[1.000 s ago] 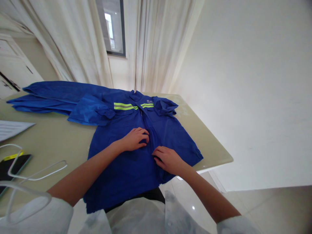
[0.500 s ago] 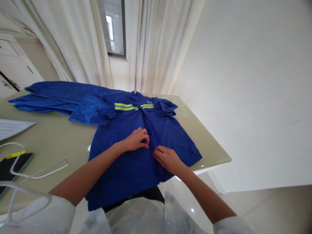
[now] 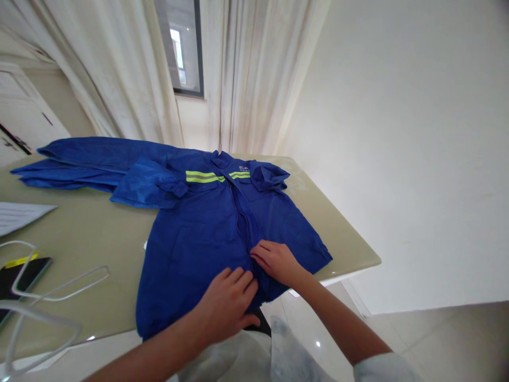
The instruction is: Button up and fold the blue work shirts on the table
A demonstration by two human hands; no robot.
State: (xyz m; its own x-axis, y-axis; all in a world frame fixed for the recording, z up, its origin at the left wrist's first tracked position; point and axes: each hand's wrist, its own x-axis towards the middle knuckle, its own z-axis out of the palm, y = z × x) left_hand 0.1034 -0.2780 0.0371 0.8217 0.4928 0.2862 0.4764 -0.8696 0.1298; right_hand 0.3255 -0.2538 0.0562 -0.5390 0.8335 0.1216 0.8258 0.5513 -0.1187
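Note:
A blue work jacket (image 3: 199, 228) with yellow-green and grey reflective chest bands lies front side up, its hem hanging over the near table edge. The open front shows a zipper running down to the hem. My right hand (image 3: 276, 261) is closed, fingers pinching the front flap near the bottom of the zipper. My left hand (image 3: 230, 300) lies low at the hem, beside the zipper's lower end; its fingers bend over the cloth and its thumb stands apart. The left fingertips partly cover the hem.
More blue cloth (image 3: 99, 151) lies at the back left of the table (image 3: 99, 239). At the left are a printed paper (image 3: 24, 215), a white cable (image 3: 59, 297) and a dark flat device (image 3: 24, 276) with a yellow item (image 3: 19, 261). A white wall (image 3: 417, 159) rises at the right.
My left hand has moved from the middle of the jacket front down toward me to the hem, and its thumb has spread. My right hand has stayed on the flap.

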